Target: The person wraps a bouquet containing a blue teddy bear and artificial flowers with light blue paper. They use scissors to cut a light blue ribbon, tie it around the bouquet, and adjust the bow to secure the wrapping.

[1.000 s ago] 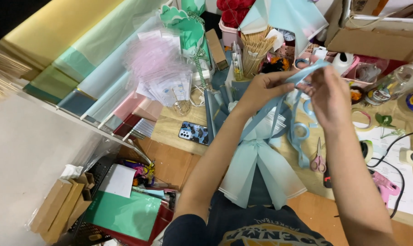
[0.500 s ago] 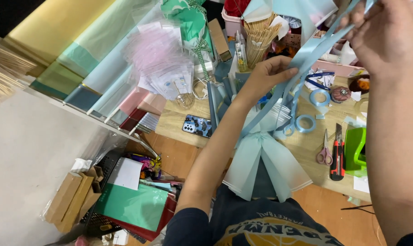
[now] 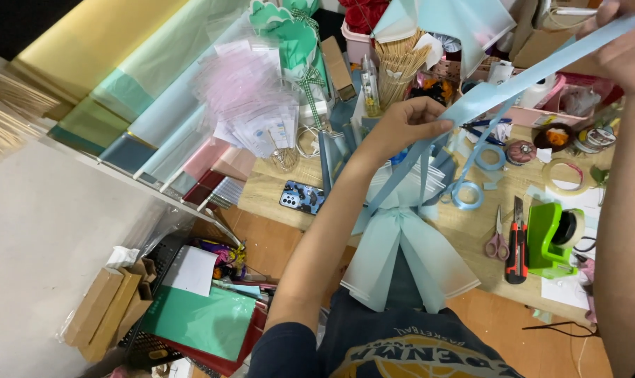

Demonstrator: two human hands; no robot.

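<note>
Hands (image 3: 408,122) stretching blue ribbon (image 3: 513,80), cluttered wooden table (image 3: 275,185)

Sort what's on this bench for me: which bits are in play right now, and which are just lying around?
In play: light blue ribbon stretched between left hand and right hand; pale blue wrapped bundle beneath it.

Lying about: phone, pink-handled scissors, red utility knife, green tape dispenser, ribbon roll.

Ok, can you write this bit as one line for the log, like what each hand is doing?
left hand: pinches light blue ribbon | right hand: holds ribbon's upper end | ribbon: stretched taut | below: pale blue paper wrap on wooden table
</note>
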